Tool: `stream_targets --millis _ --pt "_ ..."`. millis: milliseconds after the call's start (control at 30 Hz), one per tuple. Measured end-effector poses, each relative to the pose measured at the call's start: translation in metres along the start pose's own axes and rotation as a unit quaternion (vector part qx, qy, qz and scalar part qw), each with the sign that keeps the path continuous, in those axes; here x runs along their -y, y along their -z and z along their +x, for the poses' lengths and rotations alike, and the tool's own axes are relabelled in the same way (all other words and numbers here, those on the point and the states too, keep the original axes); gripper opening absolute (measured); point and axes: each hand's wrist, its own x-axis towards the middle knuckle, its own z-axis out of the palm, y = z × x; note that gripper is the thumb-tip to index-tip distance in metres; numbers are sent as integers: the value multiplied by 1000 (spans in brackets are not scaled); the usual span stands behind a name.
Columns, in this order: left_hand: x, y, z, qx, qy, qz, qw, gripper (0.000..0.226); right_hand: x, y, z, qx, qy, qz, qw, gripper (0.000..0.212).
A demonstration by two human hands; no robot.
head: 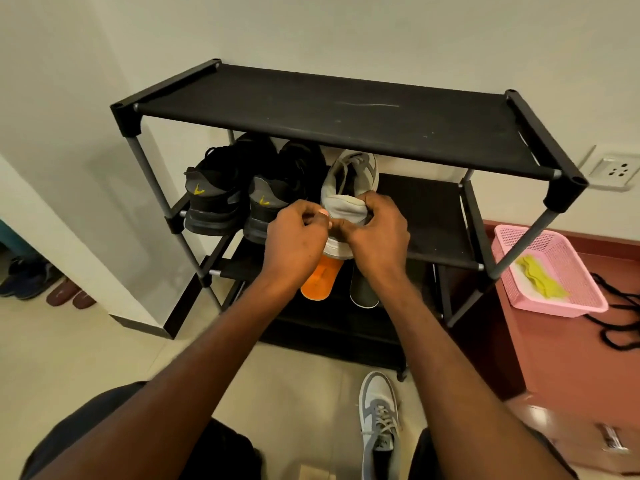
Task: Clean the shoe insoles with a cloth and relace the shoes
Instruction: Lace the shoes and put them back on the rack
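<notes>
Head view, looking down at a shoe rack. Right hand (375, 233) is curled round the heel of a grey-and-white shoe (349, 183), fingers wrapped over the back collar; left hand (298, 237) pinches at the same heel from the other side, thumb and fingertips closed on the rim or on something thin there, though what exactly lies between them cannot be made out. The shoe rests on the middle shelf of the rack (346, 109), heel toward the person and toe pointing away under the top shelf, so its long axis runs straight out from both grips; a pull toward the body would likely draw it clear. Both hands are about equally near, the right holding more of the heel. Just beside it on the left stand two black shoes (214, 199). Below the hands an orange insole (320, 278) and a dark insole (362, 289) lean at the lower shelf. The matching grey shoe (379, 420), laced, lies on the floor near the person's legs. Well apart to the right, a pink basket (550, 268) holds a yellow cloth (540, 277), with black laces (620, 317) beside it.
</notes>
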Motion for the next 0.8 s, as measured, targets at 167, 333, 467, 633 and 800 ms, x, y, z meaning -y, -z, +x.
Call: stream_targets --millis 167,333,467,633,800 --pt "0 -1 4 16 26 -34 999 25 -6 4 2 47 0 22 999 57" --pt "1 -2 3 -23 -25 105 994 18 -14 26 -7 82 2 70 994 72" --pt "6 -10 -14 -101 -131 184 969 9 -30 49 -29 26 11 -14 1000 62" --pt "16 -53 -54 -3 -205 216 955 6 -52 81 -77 -29 33 -62 997 34" --pt "89 -106 -108 189 -4 303 934 14 -103 101 -130 65 -84 -143 984 13"
